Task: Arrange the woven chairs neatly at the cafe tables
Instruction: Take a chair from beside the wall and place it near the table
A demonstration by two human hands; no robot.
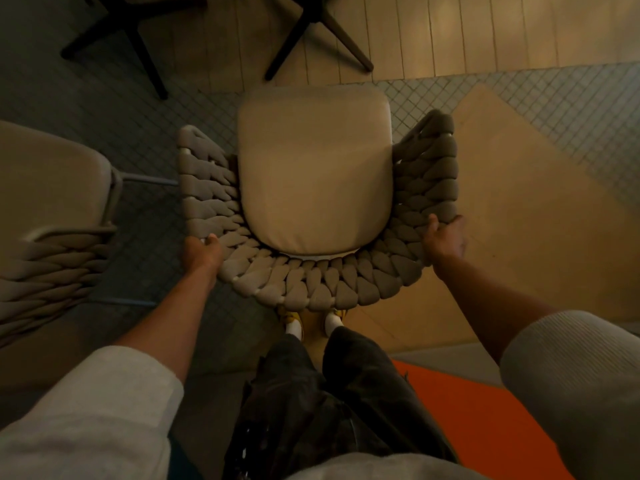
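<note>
left hand (202, 250), right hand (445, 237) — both gripping woven chair (311, 282) backrest

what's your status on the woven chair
Left hand, right hand grip woven chair by its back. Dark furniture legs ahead. Second chair close on left.

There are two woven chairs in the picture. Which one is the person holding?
The centre chair, directly before the person: the left hand and right hand grip its woven backrest on either side. The other chair, at the left edge, is untouched.
</note>
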